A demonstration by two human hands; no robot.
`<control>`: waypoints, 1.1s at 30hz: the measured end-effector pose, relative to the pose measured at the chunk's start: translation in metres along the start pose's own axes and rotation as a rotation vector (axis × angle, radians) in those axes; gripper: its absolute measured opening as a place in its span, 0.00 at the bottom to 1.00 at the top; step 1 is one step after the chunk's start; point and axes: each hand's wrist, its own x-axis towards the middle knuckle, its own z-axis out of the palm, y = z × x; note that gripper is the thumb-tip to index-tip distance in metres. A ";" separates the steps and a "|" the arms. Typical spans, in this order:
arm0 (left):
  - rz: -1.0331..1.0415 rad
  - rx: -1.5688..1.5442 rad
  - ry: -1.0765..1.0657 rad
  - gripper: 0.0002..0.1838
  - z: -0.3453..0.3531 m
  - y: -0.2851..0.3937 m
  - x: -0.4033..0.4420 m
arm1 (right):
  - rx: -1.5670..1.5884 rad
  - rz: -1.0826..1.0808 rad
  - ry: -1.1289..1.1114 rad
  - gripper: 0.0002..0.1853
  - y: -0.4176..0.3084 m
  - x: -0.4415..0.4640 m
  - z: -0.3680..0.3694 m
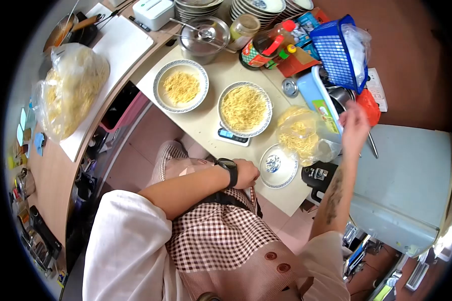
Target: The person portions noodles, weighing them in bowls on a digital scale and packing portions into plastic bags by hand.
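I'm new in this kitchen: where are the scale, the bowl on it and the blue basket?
Scale [233, 137]: head view, on its front panel.
Bowl [269, 110]: head view, right side of its rim.
Blue basket [330, 48]: head view, on its mesh wall.

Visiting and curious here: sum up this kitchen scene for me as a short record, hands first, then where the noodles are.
Left hand: at the waist of the checked apron, black wristwatch on the wrist; grip unclear
Right hand: raised near the light-blue bin, blurred; grip unclear
On digital scale: bowl of noodles
Picture-left of scale: second bowl, also with noodles
Picture-right of scale: plastic bag of noodles, beside a blue-patterned dish
Left counter: larger noodle bag
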 end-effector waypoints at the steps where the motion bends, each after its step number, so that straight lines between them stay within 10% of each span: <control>1: -0.003 0.006 0.000 0.15 -0.002 0.005 0.006 | 0.008 -0.114 0.069 0.12 0.006 0.033 -0.012; 11: -0.139 -0.066 0.075 0.15 0.002 0.022 0.054 | -0.604 -0.020 -0.040 0.34 0.082 0.236 -0.027; 16: -0.175 -0.092 0.105 0.15 0.005 0.022 0.064 | -0.468 -0.024 -0.049 0.15 0.091 0.240 -0.026; 33: -0.121 -0.030 0.130 0.14 0.004 0.028 0.068 | -0.523 -0.315 0.306 0.15 0.056 0.207 -0.070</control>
